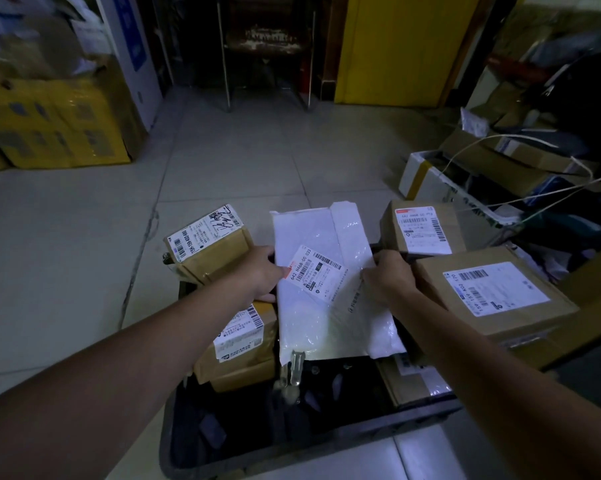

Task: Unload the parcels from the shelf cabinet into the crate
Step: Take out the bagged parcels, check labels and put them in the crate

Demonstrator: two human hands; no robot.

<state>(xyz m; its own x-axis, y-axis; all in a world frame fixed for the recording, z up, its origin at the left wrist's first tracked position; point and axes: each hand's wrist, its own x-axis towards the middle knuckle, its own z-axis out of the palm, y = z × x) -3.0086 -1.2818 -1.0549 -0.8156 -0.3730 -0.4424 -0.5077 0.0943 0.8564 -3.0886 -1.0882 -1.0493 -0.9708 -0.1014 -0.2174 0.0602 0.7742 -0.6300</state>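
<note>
A flat white plastic parcel [330, 306] with a shipping label lies over the middle of the dark crate [257, 441] on the floor. My left hand [261, 271] grips its left edge and my right hand [389, 275] pinches its right edge. Cardboard parcels surround it in the crate: one at the far left [205, 247], one at the near left [240, 344], one at the far right [423, 230], a large one at the right [493, 292] and one low at the near right [416, 379]. The shelf cabinet is out of view.
Pale tiled floor [250, 154] stretches ahead. Yellow cartons [53, 123] stand at the left. A white box [427, 178], loose cartons and cables [520, 199] clutter the right. A metal-legged chair [268, 53] and a yellow panel [399, 46] are at the back.
</note>
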